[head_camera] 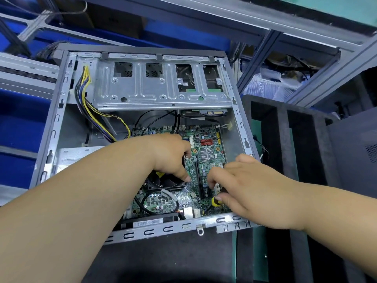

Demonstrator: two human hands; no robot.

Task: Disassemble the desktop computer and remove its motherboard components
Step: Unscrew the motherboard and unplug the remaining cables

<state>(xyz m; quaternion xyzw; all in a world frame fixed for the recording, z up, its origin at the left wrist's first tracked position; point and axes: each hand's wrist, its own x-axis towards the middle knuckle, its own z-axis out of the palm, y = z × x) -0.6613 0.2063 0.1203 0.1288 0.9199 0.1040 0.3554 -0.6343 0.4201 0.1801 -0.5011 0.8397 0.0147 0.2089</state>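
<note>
Green motherboard (pixel 206 170), red ports (pixel 206 142), yellow-and-black cable bundle (pixel 85 94), grey steel case (pixel 163 228).

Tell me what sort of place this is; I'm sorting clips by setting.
Probably an electronics repair or teardown workbench. An opened desktop computer case lies flat on a dark mat, black foam trays sit beside it, and an aluminium-profile frame with blue bins stands behind.

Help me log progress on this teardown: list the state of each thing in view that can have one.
computer case: side panel off, lying open
motherboard: still seated in the case
cooler fan: still on the board
drive cage: still in place
yellow and black cable bundle: hanging loose into the case
left hand: resting on the cooler fan
right hand: gripping a yellow-tipped tool
</note>
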